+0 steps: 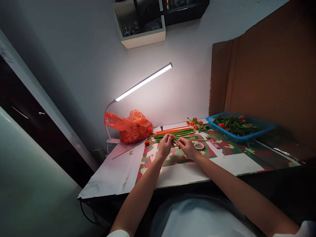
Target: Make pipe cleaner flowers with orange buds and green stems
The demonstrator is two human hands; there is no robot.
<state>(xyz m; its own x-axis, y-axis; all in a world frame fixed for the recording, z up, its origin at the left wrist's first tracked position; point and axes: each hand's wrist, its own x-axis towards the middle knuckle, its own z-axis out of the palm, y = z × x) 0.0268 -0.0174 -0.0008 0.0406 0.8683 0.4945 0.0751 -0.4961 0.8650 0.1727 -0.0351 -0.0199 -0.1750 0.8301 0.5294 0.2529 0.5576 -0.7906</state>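
Note:
Over the camouflage-patterned sheet (181,159), my left hand (166,145) pinches a small orange flower (173,136). My right hand (187,148) closes its fingertips on the thin pale stem (175,141) that runs from this flower. Just behind my hands lie several green stems (184,132) with orange strips (170,130) beyond them. To the right of my right hand a roll of pale tape (198,145) lies flat, beside a pink-handled tool (213,143) whose kind I cannot make out. One loose orange flower head (147,143) sits left of my left hand.
At the right, a blue basket (237,137) holds leafy orange flowers, in front of a cardboard sheet (266,79). More orange flowers (195,123) lie at the back. A red plastic bag (133,130) stands at the left under a lit lamp (144,82). A dark thin rod (124,153) crosses the white tabletop (106,179).

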